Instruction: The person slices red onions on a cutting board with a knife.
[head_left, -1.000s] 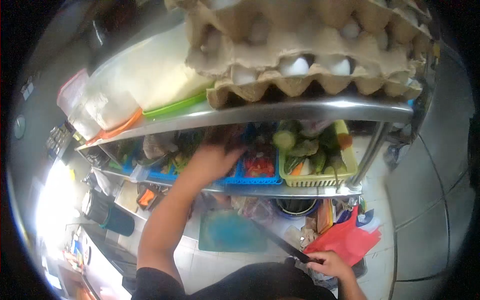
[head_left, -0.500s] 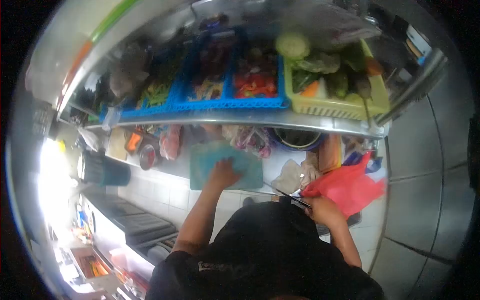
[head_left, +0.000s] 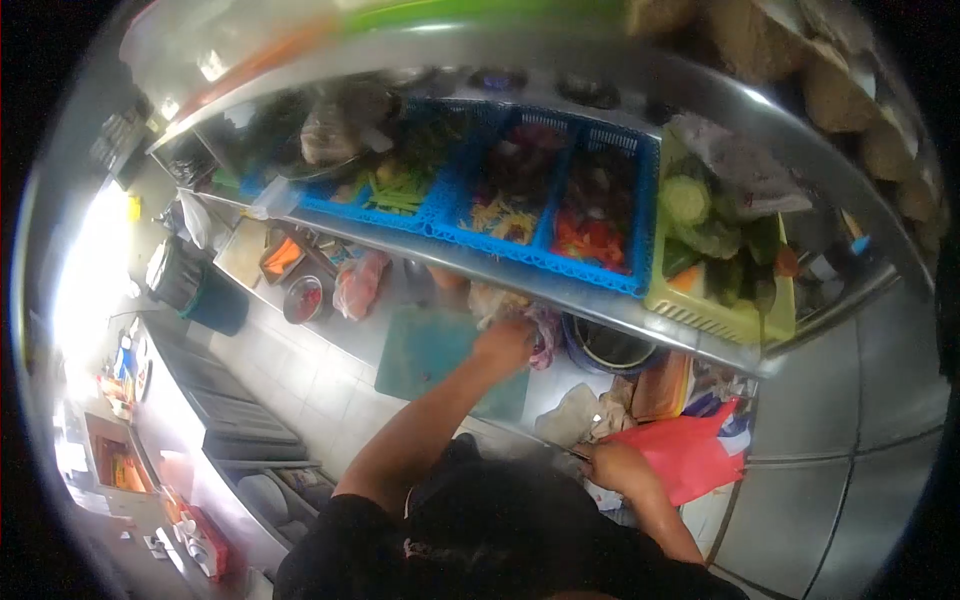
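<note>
My left hand [head_left: 505,345] reaches over the green cutting board [head_left: 425,345] to a clear plastic bag of purplish produce [head_left: 545,335] at the board's far right corner. Its fingertips meet the bag, but whether they grip it is hidden. In my right hand [head_left: 622,468] is a knife [head_left: 575,452], held by its handle near the counter's front edge. The blade points left and is partly blurred. Beside that hand lie a crumpled pale cloth or bag [head_left: 570,415] and a red plastic bag [head_left: 685,450].
Blue baskets [head_left: 485,235] of cut vegetables and a yellow-green basket [head_left: 700,315] stand on the shelf above. A dark round tub [head_left: 610,345] is right of the produce bag. Left are bagged pink meat [head_left: 360,285], a metal bowl [head_left: 303,300] and a bin [head_left: 215,305].
My left hand has moved from the cutting board to the right, up to the bag of purplish produce. The knife stays in my right hand. The camera view has turned and shifted.
</note>
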